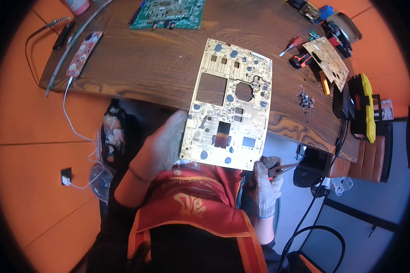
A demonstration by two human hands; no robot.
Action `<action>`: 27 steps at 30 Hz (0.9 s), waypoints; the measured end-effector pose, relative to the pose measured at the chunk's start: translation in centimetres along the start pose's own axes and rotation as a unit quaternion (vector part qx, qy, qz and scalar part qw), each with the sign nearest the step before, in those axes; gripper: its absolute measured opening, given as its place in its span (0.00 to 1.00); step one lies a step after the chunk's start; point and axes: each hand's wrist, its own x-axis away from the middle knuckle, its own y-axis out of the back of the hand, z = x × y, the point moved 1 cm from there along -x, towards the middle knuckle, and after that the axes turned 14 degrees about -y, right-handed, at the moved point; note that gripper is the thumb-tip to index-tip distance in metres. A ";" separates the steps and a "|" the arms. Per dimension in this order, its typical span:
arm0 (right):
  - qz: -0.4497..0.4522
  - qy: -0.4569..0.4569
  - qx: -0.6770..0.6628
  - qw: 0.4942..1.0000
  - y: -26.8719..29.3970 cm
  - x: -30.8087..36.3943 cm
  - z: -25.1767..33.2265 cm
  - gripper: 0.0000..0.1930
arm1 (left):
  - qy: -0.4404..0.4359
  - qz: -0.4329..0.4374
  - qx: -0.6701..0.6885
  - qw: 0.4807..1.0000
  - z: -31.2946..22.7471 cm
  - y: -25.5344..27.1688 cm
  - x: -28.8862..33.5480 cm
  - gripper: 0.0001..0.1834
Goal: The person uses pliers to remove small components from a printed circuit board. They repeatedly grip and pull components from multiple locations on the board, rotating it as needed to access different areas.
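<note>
Half Lost to View

From here, the left hand (168, 143) is a blur beside the pale circuit board (228, 109); I can't tell whether the fingers grip its edge. The handles of the pliers (282, 169) are mostly hidden by the right hand (266, 187). The top edge clips a green circuit board (184, 16) and a pink cup (79, 6). Dark bits (305, 101) lie too small to identify.
</note>
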 end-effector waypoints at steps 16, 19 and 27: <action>0.051 0.274 -0.109 0.954 -2.8 -2.7 7.6 0.13 | -0.231 -0.074 -0.216 0.946 -1.4 -0.5 -5.2 0.23; -0.144 0.312 -0.001 0.939 -3.9 -4.5 9.5 0.12 | -0.248 -0.038 -0.114 0.961 -2.1 -0.8 -7.1 0.23; -0.021 0.194 0.166 0.967 -5.7 -6.6 14.0 0.11 | -0.247 -0.025 0.108 0.963 -2.1 -1.7 -9.6 0.26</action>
